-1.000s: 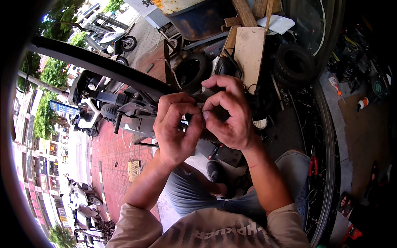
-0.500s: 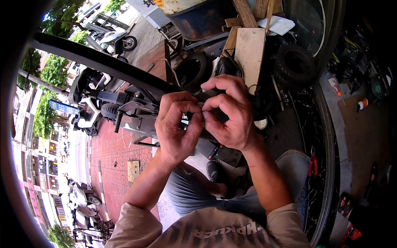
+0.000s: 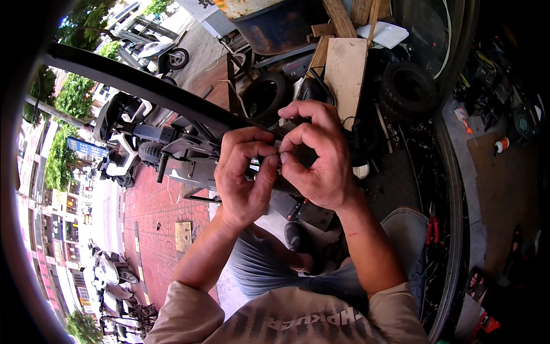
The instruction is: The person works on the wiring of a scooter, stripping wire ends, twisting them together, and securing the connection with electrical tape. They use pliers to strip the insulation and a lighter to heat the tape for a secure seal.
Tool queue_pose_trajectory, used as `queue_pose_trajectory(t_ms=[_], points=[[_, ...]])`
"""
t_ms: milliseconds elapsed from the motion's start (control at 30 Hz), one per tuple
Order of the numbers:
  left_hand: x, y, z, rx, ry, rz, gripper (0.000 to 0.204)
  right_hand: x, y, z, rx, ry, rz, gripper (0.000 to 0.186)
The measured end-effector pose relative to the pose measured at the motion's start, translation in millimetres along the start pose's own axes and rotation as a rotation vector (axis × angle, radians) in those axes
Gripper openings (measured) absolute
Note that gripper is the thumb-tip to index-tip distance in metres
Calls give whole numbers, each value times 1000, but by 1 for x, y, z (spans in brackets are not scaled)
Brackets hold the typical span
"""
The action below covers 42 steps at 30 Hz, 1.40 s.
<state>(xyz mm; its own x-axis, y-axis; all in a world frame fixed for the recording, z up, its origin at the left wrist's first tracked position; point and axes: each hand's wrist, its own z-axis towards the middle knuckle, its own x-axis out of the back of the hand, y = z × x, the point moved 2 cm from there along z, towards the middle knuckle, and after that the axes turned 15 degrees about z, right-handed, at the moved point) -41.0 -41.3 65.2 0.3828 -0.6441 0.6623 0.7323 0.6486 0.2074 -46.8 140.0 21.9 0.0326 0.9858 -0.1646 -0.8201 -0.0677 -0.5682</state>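
My left hand (image 3: 243,175) and my right hand (image 3: 315,157) meet at the centre of the view, thumbs and index fingers pinched together fingertip to fingertip. Whatever lies between those tips is too small to make out. The other fingers of both hands are curled. Just beyond and beneath them is the grey and black frame (image 3: 189,166) of a scooter-like vehicle, partly hidden by my hands, with a long dark bar (image 3: 143,90) running up to the upper left.
Boards (image 3: 344,74), a grimy bin (image 3: 269,31) and tyres (image 3: 407,86) are piled beyond. Red pliers (image 3: 432,229) and a glue-like bottle (image 3: 501,144) lie right. Parked scooters (image 3: 114,269) stand on red paving (image 3: 154,229) at left. A sandalled foot (image 3: 476,284) shows lower right.
My right hand has shifted very slightly upward, and the pinched fingertips have moved a little against each other. Little else differs.
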Motion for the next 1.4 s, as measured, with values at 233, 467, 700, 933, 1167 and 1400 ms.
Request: queue_pose_trajectory(t_ms=[233, 467, 700, 933, 1167, 1400], points=[[1, 0, -3, 27, -8, -27, 13, 0, -2, 0, -31, -7, -1, 17], [3, -1, -8, 19, -2, -27, 12, 3, -6, 1, -35, -40, -63, 18], [2, 2, 0, -107, 19, 26, 20, 12, -10, 5, -28, -98, -85, 17], [6, 8, 15, -230, -13, 138, 24, 18, -8, 5, -13, -127, -77, 17], [10, 4, 21, -194, -66, 67, 20, 20, -9, 4, -17, -148, -66, 18], [9, 1, 17, -138, -57, 20, 19, 20, -6, 3, -20, -142, -61, 17]])
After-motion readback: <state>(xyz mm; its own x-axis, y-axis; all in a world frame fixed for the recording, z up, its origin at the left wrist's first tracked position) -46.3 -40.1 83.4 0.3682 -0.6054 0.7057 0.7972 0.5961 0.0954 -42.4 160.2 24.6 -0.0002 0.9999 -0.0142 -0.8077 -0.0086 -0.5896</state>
